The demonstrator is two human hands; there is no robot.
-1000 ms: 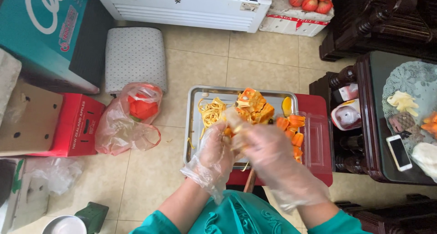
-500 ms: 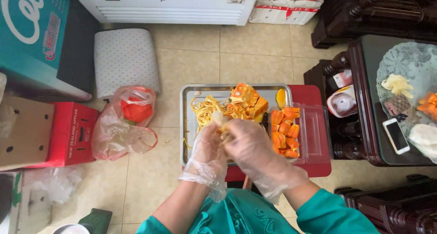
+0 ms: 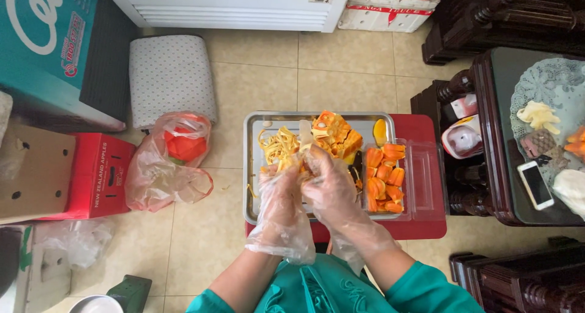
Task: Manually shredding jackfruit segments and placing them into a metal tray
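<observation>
Both hands (image 3: 304,182) stayed over tray (image 3: 253,167), plastic bag (image 3: 164,167) beside.

We have only one view, from a camera worn on the person's head. It looks almost straight down, so we see the beige tiled floor (image 3: 341,75) from above. The two hands in clear plastic gloves, the left hand (image 3: 281,194) and the right hand (image 3: 329,188), are close below the lens, near the middle. The rectangular steel tray (image 3: 253,167) lies further down. There is no second view to share anything.
</observation>
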